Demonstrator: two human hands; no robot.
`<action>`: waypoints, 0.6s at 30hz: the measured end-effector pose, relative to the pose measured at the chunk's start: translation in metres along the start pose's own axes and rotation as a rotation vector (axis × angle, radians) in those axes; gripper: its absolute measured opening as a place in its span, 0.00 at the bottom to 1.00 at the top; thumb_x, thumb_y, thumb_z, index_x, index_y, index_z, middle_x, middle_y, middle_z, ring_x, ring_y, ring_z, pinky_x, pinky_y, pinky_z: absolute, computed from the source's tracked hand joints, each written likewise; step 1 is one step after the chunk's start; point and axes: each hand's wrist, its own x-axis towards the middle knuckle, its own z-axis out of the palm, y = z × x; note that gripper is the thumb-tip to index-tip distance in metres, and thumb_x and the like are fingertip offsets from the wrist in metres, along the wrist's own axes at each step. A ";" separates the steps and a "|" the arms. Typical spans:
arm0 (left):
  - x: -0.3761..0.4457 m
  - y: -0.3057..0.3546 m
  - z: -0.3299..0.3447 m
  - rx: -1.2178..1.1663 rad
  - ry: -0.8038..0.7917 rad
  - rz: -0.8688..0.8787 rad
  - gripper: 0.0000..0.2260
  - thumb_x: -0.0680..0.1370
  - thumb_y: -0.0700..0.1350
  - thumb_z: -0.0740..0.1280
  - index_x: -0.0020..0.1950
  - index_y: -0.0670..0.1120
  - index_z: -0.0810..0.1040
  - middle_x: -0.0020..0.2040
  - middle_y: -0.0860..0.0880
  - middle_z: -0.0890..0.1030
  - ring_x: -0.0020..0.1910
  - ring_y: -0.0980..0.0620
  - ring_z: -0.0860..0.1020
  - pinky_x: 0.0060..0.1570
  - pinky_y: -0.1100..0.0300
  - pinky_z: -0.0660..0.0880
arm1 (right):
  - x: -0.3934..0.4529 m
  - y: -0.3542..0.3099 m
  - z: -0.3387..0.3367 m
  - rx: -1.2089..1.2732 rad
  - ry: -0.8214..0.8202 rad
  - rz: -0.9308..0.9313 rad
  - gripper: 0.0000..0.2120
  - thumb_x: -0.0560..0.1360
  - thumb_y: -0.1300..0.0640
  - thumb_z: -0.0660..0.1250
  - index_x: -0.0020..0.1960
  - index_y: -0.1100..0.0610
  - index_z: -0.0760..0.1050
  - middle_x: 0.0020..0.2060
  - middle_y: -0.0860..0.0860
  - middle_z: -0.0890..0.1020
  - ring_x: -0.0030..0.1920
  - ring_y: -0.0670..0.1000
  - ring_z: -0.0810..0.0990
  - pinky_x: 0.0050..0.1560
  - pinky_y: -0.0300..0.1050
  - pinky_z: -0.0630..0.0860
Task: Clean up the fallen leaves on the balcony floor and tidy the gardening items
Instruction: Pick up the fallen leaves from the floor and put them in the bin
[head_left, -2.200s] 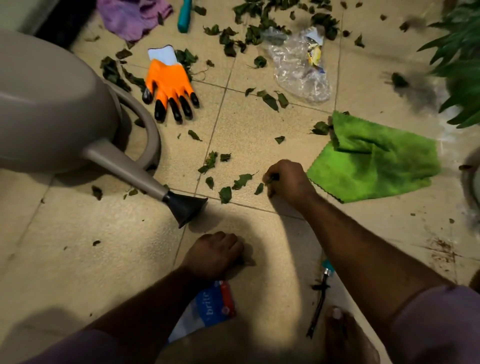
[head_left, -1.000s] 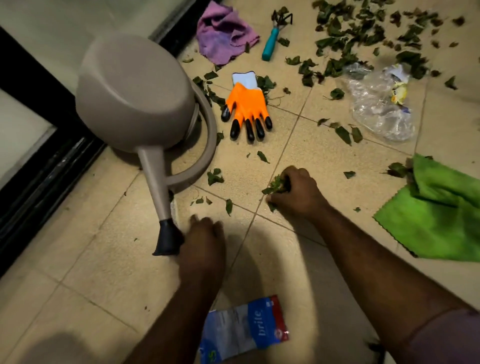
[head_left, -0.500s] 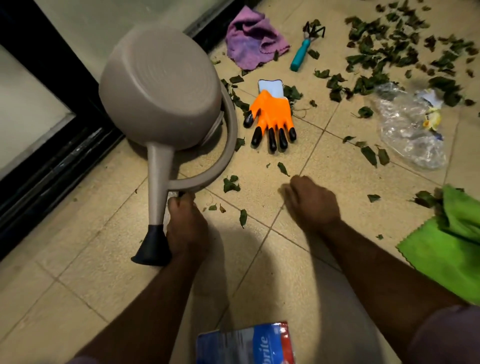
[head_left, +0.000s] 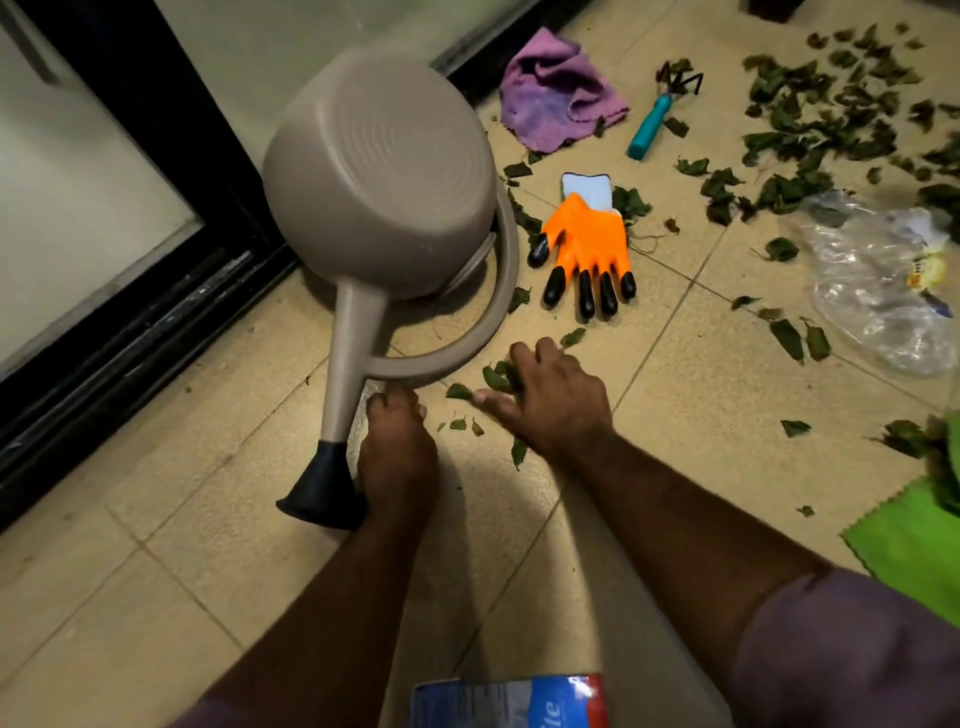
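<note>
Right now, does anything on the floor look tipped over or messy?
Yes. The beige plastic watering can lies tipped on its side by the black door frame, its round base facing up. Dark green leaves are scattered over the tiles, and a single orange glove with black fingertips lies flat among them.

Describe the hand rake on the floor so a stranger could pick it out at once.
Start at the big beige watering can lying on its side by the black door frame. Beyond it lies a crumpled purple cloth, and just right of that cloth is the hand rake. It alone has a teal handle and dark metal prongs, among scattered green leaves.
</note>
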 end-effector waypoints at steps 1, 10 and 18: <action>-0.001 -0.002 0.001 -0.037 -0.005 -0.002 0.06 0.81 0.43 0.60 0.56 0.47 0.74 0.53 0.48 0.75 0.46 0.51 0.74 0.47 0.55 0.70 | -0.001 -0.008 0.002 -0.017 -0.016 -0.019 0.33 0.68 0.23 0.50 0.57 0.49 0.65 0.55 0.53 0.71 0.51 0.54 0.74 0.43 0.49 0.76; -0.005 -0.004 0.002 -0.009 -0.037 0.094 0.13 0.83 0.47 0.57 0.66 0.49 0.71 0.57 0.47 0.75 0.52 0.49 0.75 0.45 0.56 0.67 | -0.017 -0.032 0.018 -0.119 -0.023 -0.325 0.13 0.79 0.45 0.57 0.60 0.51 0.67 0.54 0.54 0.73 0.49 0.56 0.77 0.38 0.46 0.71; -0.010 0.009 0.016 0.127 -0.090 0.327 0.11 0.82 0.50 0.58 0.61 0.49 0.74 0.55 0.47 0.74 0.45 0.47 0.76 0.40 0.54 0.74 | -0.009 0.060 -0.015 -0.121 0.017 -0.009 0.12 0.80 0.48 0.53 0.54 0.54 0.69 0.44 0.54 0.79 0.39 0.56 0.78 0.41 0.50 0.76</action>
